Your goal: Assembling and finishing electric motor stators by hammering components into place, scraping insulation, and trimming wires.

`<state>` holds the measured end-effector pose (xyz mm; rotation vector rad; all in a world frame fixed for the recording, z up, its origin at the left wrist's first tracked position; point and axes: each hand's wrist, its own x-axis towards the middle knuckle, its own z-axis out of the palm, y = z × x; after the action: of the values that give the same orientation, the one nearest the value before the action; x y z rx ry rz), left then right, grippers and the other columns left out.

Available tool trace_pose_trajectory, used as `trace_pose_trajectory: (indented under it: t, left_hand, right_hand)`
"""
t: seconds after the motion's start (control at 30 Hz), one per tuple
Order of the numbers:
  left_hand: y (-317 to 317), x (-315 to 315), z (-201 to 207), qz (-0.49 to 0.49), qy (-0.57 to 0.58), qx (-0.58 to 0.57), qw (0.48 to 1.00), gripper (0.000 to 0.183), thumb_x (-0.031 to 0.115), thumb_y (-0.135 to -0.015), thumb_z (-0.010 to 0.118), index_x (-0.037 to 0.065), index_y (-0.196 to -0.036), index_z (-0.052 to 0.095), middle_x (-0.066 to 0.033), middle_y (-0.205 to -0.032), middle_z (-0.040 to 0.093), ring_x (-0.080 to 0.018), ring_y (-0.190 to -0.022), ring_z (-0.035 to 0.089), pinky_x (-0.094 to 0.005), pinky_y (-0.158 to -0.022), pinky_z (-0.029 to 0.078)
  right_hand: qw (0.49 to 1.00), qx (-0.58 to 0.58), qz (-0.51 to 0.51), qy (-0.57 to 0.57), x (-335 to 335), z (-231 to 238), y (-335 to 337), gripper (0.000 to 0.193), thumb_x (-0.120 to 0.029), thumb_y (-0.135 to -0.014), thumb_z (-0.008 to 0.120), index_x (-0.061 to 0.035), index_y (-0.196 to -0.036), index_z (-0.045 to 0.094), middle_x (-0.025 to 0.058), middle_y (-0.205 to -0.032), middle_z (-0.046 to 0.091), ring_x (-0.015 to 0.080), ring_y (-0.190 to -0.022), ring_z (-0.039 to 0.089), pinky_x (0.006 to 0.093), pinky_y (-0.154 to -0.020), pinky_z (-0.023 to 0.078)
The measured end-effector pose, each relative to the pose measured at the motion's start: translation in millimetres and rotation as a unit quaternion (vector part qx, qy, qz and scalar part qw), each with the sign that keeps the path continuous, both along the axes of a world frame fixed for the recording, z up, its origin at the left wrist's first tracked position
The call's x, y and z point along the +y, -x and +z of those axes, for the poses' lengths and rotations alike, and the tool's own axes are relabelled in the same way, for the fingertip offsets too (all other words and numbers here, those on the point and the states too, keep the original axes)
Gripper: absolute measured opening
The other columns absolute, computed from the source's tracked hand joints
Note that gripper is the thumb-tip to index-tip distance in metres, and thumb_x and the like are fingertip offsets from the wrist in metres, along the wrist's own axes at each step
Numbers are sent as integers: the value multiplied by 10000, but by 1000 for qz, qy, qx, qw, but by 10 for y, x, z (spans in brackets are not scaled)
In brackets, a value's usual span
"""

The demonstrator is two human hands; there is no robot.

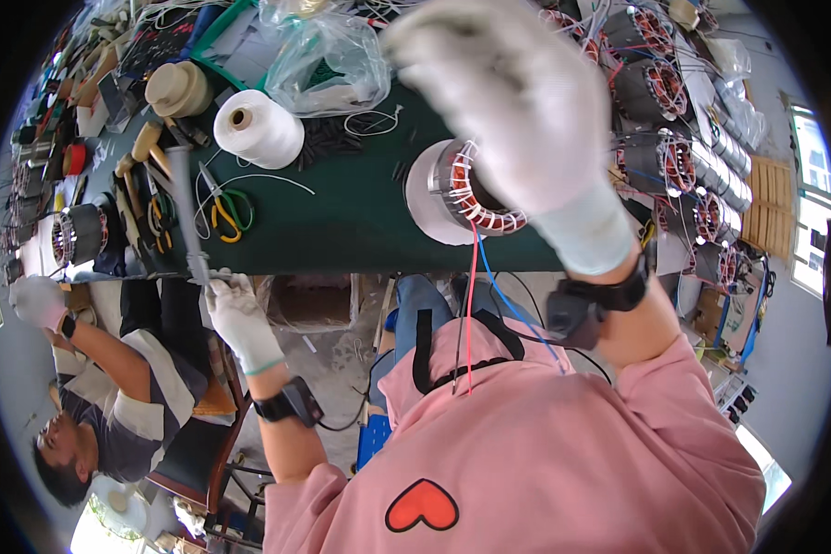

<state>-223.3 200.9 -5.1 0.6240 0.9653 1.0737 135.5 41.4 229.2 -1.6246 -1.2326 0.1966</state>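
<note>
My left hand [242, 323], in a white glove, is at the table's front edge. Its fingers are closed on the lower end of a long, flat grey strip [191, 212] that points away over the table. My right hand [535, 120], also gloved, is raised over the right of the table, smeared by motion; whether it holds anything does not show. Below it sits a motor stator [459, 189] with copper-red windings laced in white, partly hidden by the hand. A red wire [474, 295] and a blue wire [508, 300] run from it over the edge onto my lap.
A white thread cone [266, 131], a beige spool [177, 90] and orange-green handled cutters [226, 212] lie left of centre. Wooden-handled hammers [138, 152] are beside them. A clear plastic bag [332, 69] lies at the back. More stators [651, 88] line the right. A co-worker [125, 379] sits at left.
</note>
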Motion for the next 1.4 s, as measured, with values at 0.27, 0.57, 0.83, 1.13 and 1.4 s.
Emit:
trace_pose_trajectory:
  t: [0.27,0.57,0.83,1.13,1.4]
  left_hand:
    - [365,1112,-1065,23,188,-53,981,312,216,-1084,459,-10,-1271,563,-103,-1184,683,-251,-1088,655,-413,-988,538]
    - [-2275,-1111,804,-444,-760,278,385,606,199,-695,781,130,-1284,658,-75,-1342,624,-291,-1299,547,-487,-1123,399]
    - [-2550,-1351,620,-427,-768,326,349,408,203,-715,745,154,-1118,699,7,-1090,680,-208,-1131,624,-450,-1085,403]
    - [-2605,-1836,631,-329,-775,332,426,254,158,-702,737,246,-941,747,-11,-1127,675,-235,-1110,627,-473,-1018,455]
    - [-2685,-2226,880,-324,-654,353,585,182,65,-769,712,127,-929,771,-43,-1012,728,-266,-1053,659,-404,-978,502]
  right_hand:
    - [943,221,-173,178,-1726,-852,-143,121,-81,-1012,600,-10,-1048,692,-10,-870,646,30,-734,563,197,-644,445]
    - [983,-35,10,181,-1743,-1686,558,449,-132,-853,682,-181,-1298,647,90,-877,637,296,-742,668,416,-642,536]
    - [992,125,-16,13,-2108,-1608,356,209,-66,-831,746,-92,-1023,668,78,-889,652,263,-753,678,368,-649,549]
    - [997,71,4,6,-2410,-1410,146,297,-8,-841,759,-65,-1117,667,124,-1022,661,270,-796,682,355,-697,556]
    - [967,226,-48,107,-2832,-1556,197,385,21,-897,646,-47,-1275,623,86,-985,646,179,-699,606,311,-668,516]
